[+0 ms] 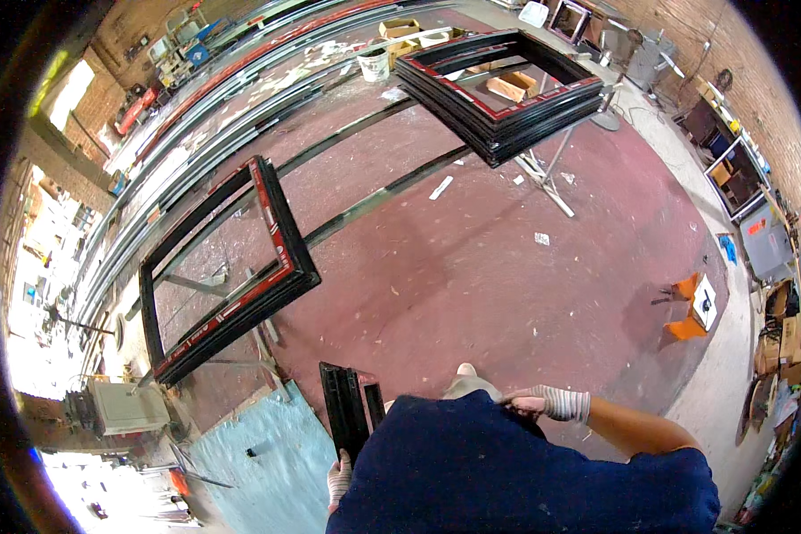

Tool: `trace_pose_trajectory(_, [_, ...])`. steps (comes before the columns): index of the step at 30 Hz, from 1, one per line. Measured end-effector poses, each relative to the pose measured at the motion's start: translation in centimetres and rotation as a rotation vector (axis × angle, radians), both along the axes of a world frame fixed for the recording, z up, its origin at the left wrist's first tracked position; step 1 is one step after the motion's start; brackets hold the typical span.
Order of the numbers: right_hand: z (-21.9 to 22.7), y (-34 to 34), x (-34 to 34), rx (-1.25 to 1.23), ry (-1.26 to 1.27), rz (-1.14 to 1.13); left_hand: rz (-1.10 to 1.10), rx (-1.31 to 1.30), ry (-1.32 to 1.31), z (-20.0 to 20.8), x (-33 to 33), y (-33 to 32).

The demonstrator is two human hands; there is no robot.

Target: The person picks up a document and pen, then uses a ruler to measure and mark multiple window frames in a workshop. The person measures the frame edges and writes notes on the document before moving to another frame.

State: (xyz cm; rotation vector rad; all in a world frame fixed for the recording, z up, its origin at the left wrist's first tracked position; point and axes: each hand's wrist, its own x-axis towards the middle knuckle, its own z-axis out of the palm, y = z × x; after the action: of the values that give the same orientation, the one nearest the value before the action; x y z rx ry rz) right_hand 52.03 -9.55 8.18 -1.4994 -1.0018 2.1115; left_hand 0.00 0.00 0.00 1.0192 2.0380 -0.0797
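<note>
At my left side is a black window frame [343, 409] with a reddish strip, partly hidden by my dark blue shirt. My left hand [339, 481], in a pale glove, grips its edge low down. My right hand [547, 403] wears a striped glove and is held in front of my waist. Its fingers are curled closed against the shirt, and what they hold, if anything, is hidden. Ahead to the left, black window frames [231, 320] with red strips lie stacked on supports. Farther off, another stack of black frames [498, 133] rests on the same long rails.
Two dark rails [383, 191] link the supports across the red floor [436, 276]. A light blue sheet [258, 472] lies at the lower left. An orange stool with a white top [703, 303] stands at right. Long metal profiles [214, 116] and a white bucket [374, 64] are beyond.
</note>
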Motion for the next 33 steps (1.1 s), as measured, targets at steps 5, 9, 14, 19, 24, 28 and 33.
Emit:
trace_pose_trajectory(5, [-8.1,-1.9,8.2,-0.203,-0.111,-0.352,-0.041,0.181,-0.037,10.1,10.7,0.8])
trace_pose_trajectory(9, [-18.5,2.4,10.2,0.084,-0.691,0.019,-0.283,0.303,-0.049,17.4,13.6,1.6])
trace_pose_trajectory(14, [-37.5,5.9,8.3,0.121,-0.711,0.059,-0.208,0.341,-0.311,25.6,14.8,4.1])
trace_pose_trajectory(19, [-36.2,13.7,3.4,-0.213,-0.448,-0.081,-0.048,0.506,-0.460,36.7,18.0,4.8])
trace_pose_trajectory(24, [-35.7,21.2,-2.4,-0.106,-0.103,-0.468,0.170,0.686,-0.551,46.7,4.3,6.2])
trace_pose_trajectory(28, [-30.7,26.2,-7.0,0.066,0.315,-0.812,0.293,0.811,-0.288,55.3,-7.2,4.1])
trace_pose_trajectory(33, [-25.0,31.4,-9.9,0.204,0.343,-0.813,0.306,0.845,-0.331,63.6,-18.9,4.1])
